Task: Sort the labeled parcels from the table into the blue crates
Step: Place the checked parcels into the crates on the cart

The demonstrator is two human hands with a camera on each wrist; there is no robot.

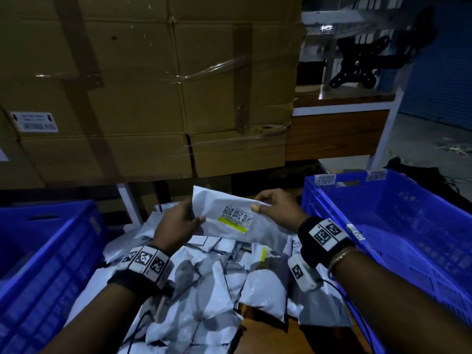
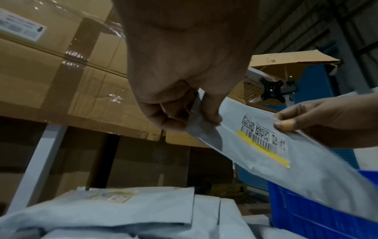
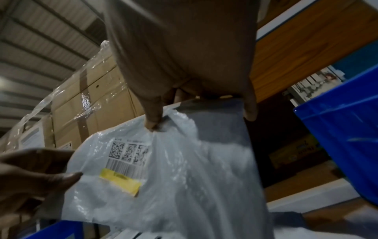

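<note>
Two grips are closed on one white parcel [image 1: 227, 218]: the left hand [image 1: 176, 223] pinches its left edge, the right hand [image 1: 278, 210] its upper right edge, label [image 1: 236, 217] facing up, above the tabletop pile [image 1: 204, 284]; label-reading is judged underway, and a drop into one blue crate [image 1: 398, 226] is called for next
</note>
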